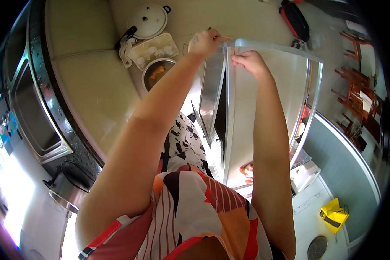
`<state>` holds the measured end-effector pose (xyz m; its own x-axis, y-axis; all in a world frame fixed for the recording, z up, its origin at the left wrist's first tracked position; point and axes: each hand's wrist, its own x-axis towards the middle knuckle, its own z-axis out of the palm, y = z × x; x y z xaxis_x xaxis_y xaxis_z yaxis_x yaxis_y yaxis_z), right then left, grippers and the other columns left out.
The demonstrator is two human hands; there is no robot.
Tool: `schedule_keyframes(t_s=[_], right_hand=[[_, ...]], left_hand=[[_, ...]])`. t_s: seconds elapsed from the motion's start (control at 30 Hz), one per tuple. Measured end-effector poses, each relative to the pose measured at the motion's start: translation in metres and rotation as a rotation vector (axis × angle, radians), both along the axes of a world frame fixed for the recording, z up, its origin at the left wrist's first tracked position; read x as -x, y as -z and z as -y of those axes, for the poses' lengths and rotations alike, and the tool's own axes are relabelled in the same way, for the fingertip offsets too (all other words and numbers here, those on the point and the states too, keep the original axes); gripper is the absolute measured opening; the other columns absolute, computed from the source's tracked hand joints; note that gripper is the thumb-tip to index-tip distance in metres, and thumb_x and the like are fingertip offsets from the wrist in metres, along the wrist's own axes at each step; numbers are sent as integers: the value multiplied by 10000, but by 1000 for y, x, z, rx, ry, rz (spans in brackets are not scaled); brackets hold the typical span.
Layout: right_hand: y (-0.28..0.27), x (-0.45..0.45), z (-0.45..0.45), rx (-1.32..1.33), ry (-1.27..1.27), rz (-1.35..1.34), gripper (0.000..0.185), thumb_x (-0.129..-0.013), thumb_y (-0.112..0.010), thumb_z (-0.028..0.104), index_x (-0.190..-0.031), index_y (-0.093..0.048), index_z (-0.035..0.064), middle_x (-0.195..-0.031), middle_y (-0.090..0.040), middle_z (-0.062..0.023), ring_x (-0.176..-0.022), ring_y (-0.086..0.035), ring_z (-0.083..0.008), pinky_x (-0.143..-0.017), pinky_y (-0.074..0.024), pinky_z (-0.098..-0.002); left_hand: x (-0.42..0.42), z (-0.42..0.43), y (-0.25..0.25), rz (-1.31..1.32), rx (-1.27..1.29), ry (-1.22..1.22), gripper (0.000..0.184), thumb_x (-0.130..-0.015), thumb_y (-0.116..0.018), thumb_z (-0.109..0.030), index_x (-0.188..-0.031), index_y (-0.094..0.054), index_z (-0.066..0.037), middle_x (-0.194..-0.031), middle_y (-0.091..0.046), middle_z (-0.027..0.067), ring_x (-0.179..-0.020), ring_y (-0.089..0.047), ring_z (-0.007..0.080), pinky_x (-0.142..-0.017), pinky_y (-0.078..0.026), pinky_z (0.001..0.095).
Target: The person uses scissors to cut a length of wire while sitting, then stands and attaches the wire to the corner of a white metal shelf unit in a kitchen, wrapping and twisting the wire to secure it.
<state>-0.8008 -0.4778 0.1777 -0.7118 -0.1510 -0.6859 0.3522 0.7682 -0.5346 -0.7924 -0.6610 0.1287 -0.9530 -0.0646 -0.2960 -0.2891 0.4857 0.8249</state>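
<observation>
My left hand [205, 43] reaches far forward, its fingers closed in a pinch at the top corner of a metal-framed panel [271, 97]. Whatever is between those fingers is too small to name. Just to the right, my right hand [250, 63] is also pinched, against the panel's upright metal edge [230, 82]; what it grips is not clear. A small pale blue rounded thing [241, 42] sits on the top rail between the two hands. Beside the panel stands a shiny metal surface [211, 89] with a dark gap next to it.
Left of my left hand are a lidded white pot [148, 21], a tray with several pale items [165, 42] and a metal bowl [151, 71] with orange-brown food. A sink [37, 112] is at far left. Wooden chairs [357, 93] and a yellow bag [333, 214] are at right.
</observation>
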Motion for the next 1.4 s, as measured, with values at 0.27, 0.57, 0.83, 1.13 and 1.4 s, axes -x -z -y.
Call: schedule_keyframes(t_s=[0.27, 0.57, 0.83, 1.13, 1.4], right_hand=[[-7, 0, -11, 95, 59, 110, 296, -786, -630, 321, -725, -641, 31, -553, -439, 44, -485, -356, -40, -445, -271, -201], [-11, 6, 11, 266, 93, 157, 245, -809, -640, 299, -813, -665, 55, -568, -448, 51, -478, -355, -46, -428, -271, -198], [3, -12, 19, 479, 476, 195, 199, -814, -641, 240, -897, -654, 59, -618, -452, 69, -470, -345, -30, -406, -254, -183], [4, -22, 21, 642, 825, 205, 112, -790, -622, 150, -835, -633, 48, -600, -441, 59, -485, -372, -41, -422, -289, -202], [-8, -35, 37, 723, 1239, 111, 82, -773, -631, 124, -795, -607, 49, -620, -446, 44, -515, -397, -55, -441, -312, -199]], left_hand=[[-10, 11, 16, 23, -260, 39, 257, -749, -599, -342, -909, -666, -153, -813, -651, 73, -785, -613, 236, -698, -476, 340], [-36, -13, -12, -4, -308, -176, 233, -769, -588, -298, -877, -654, -102, -767, -636, 129, -731, -615, 277, -659, -473, 362], [-68, -46, -34, 26, -330, -357, 195, -807, -560, -236, -919, -644, -100, -757, -628, 149, -708, -611, 310, -638, -472, 381], [-103, -49, 4, 157, -679, -218, 256, -828, -575, -109, -1069, -569, -23, -757, -580, 1, -688, -525, 73, -607, -423, 228], [-140, 12, 25, 246, -600, 141, 541, -721, -614, -80, -1235, -446, -64, -977, -610, 80, -885, -571, 136, -872, -393, 297]])
